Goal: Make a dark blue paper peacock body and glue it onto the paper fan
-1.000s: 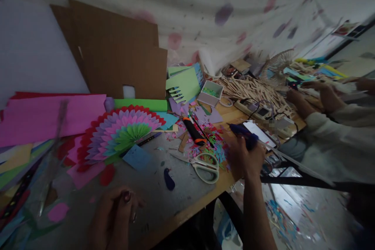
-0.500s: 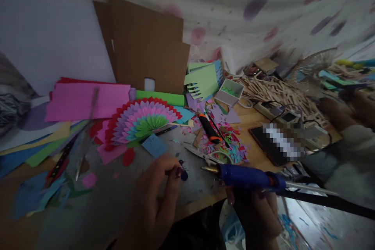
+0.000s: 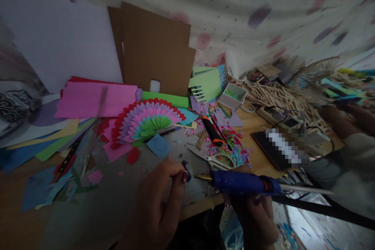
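Between thumb and forefinger, my left hand (image 3: 162, 191) pinches a small dark blue piece (image 3: 185, 165), too small to make out fully. My right hand (image 3: 254, 211) is wrapped round a blue glue gun (image 3: 243, 181) with a glue stick (image 3: 306, 189) coming out of its back end. The brass nozzle points left, close beside the small blue piece; whether they touch I cannot tell. Beyond my hands lie scissors (image 3: 215, 159) and a black-and-orange utility knife (image 3: 213, 131). A layered paper fan (image 3: 149, 119) in red, purple, pink, blue and green is further left.
Paper scraps (image 3: 234, 144) surround the scissors. A phone (image 3: 263, 146) and a small white box (image 3: 232, 95) lie right, before a heap of wooden sticks (image 3: 281, 97). Another person's arm (image 3: 336, 121) reaches in at far right. Brown cardboard (image 3: 155, 47) stands behind, with coloured paper sheets (image 3: 96, 99) left.
The glue gun has moved left, so its nozzle is now closer to the small dark blue piece in my left hand. The whole view has shifted slightly.
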`<state>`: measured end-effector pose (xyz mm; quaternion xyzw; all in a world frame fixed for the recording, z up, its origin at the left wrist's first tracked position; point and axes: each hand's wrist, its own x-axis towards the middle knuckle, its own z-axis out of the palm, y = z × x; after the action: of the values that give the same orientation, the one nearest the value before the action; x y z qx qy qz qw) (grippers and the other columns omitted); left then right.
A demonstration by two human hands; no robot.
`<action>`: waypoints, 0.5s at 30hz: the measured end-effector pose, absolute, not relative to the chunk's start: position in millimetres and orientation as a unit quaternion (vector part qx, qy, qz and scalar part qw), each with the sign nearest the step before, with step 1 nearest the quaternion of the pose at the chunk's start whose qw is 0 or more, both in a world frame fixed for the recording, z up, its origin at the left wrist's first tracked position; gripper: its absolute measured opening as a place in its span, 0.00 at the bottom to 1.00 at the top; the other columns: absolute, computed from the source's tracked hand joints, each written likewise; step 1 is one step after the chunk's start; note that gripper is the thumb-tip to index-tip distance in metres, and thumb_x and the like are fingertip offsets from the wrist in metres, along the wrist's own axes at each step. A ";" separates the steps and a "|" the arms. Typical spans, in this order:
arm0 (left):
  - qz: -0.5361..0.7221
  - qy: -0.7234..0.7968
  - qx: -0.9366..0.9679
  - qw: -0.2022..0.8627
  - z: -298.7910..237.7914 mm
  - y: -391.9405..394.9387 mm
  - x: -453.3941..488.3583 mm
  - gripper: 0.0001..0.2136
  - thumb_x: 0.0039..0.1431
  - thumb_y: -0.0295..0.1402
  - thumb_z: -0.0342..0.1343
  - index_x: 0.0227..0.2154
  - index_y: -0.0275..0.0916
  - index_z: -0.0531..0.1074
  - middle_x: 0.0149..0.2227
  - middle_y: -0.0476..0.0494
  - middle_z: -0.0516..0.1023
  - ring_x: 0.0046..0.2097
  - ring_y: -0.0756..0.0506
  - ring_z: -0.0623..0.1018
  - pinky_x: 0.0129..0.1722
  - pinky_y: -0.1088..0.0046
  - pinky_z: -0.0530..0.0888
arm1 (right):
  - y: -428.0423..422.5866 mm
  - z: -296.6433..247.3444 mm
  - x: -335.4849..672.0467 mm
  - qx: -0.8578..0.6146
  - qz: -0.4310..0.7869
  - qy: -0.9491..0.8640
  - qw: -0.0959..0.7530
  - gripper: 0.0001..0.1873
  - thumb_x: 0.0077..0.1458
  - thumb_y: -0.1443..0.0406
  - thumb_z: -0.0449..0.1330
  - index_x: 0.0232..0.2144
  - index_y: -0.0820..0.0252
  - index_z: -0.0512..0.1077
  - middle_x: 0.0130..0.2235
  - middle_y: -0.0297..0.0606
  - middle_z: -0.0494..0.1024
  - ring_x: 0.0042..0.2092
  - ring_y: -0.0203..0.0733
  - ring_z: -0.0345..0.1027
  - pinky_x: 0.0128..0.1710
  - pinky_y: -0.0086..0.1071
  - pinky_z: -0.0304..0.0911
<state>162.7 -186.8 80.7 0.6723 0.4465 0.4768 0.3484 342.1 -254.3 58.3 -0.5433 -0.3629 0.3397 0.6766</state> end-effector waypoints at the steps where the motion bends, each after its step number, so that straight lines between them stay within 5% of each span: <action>1: 0.476 0.449 0.670 0.350 80.7 -187.7 163.3 0.07 0.67 0.31 0.51 0.35 0.49 0.73 0.28 0.55 0.73 0.30 0.49 0.73 0.38 0.73 0.72 | -254.4 58.2 341.7 -0.539 0.339 -0.365 0.679 0.21 0.55 0.43 0.65 0.36 0.53 0.76 0.30 0.35 0.71 0.25 0.40 0.60 0.24 0.34 0.54; 15: 0.491 0.439 0.696 0.288 90.2 -188.4 164.6 0.08 0.66 0.27 0.51 0.34 0.47 0.71 0.26 0.55 0.73 0.27 0.49 0.73 0.35 0.73 0.73 | -256.6 49.8 348.7 -0.535 0.333 -0.373 0.681 0.21 0.55 0.44 0.64 0.29 0.54 0.73 0.26 0.36 0.69 0.25 0.41 0.62 0.22 0.34 0.56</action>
<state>164.6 -188.4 90.2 0.6957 0.4389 0.4906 0.2878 348.7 -256.6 49.8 -0.5352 -0.3727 0.3329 0.6811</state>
